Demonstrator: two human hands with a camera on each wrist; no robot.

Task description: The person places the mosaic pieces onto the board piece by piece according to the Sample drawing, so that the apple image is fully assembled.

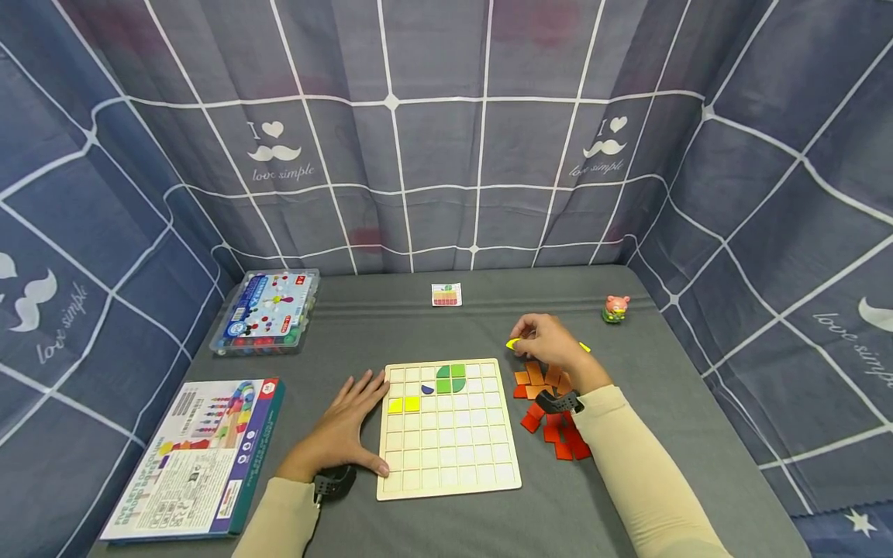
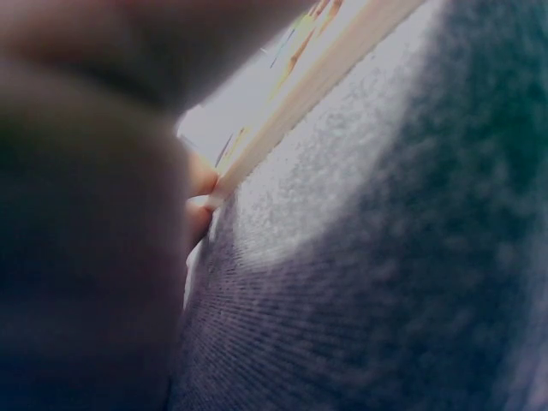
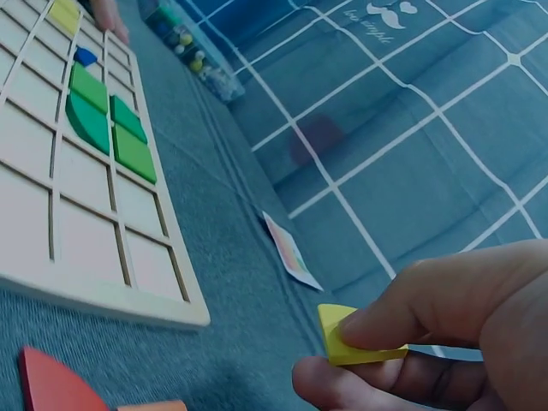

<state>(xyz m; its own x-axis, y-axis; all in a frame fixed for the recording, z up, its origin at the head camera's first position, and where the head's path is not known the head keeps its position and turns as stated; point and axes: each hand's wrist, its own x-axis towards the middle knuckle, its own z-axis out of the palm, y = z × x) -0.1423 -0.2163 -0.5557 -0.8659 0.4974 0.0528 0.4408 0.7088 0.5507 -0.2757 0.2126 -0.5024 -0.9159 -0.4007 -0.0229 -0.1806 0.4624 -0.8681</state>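
A yellow piece (image 3: 358, 339) sits pinched in the right hand (image 1: 551, 341), whose sleeve is cream. The board (image 1: 449, 465) at the frame's centre is pale wood ruled into a square grid; it carries green pieces (image 1: 450, 379), a small dark blue piece (image 1: 427, 389) and two yellow squares (image 1: 404, 404). Right of it lies a heap of red and orange pieces (image 1: 551, 411). The worktop (image 1: 432, 325) is grey. The backdrop cloth (image 1: 446, 139) is slate blue with white check lines and white moustache prints. At the lower left, a multicoloured box (image 1: 195, 457) has a teal edge; at upper right, a pink figure (image 1: 616, 308) stands.
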